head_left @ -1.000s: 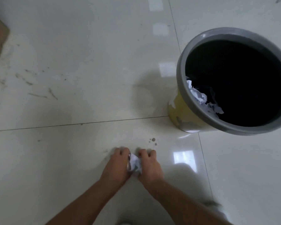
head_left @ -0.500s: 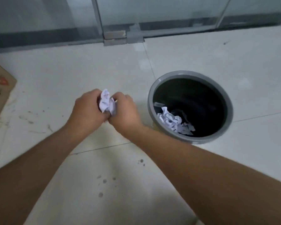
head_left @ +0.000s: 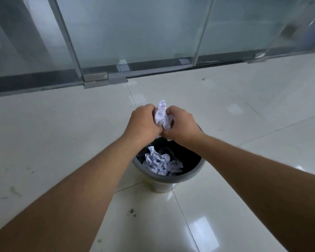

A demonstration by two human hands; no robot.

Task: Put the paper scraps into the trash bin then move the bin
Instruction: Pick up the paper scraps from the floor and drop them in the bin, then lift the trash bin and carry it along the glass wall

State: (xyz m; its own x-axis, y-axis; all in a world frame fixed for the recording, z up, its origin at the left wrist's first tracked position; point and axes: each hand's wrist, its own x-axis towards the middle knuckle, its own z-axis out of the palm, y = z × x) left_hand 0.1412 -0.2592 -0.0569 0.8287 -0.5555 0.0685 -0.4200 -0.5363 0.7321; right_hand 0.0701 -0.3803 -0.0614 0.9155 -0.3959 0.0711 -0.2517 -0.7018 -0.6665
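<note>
A crumpled wad of white paper scraps (head_left: pixel 162 115) is pressed between my left hand (head_left: pixel 144 122) and my right hand (head_left: pixel 182 124), both closed on it. The two hands hover directly above the far rim of the grey-rimmed trash bin (head_left: pixel 189 177), which stands on the tiled floor. More crumpled paper scraps (head_left: pixel 162 164) lie inside the bin against its black liner. My forearms hide the bin's left and right rim, and my hands cover its far edge.
Glossy white floor tiles (head_left: pixel 244 133) spread all around the bin. A frosted glass wall with a dark base strip and metal door fittings (head_left: pixel 105 79) runs across the back. Small dark spots (head_left: pixel 131 212) mark the floor near the bin.
Both hands lifted the paper wad from the floor and carried it right, over the bin. My head has come up, so the glass wall now fills the top of the view.
</note>
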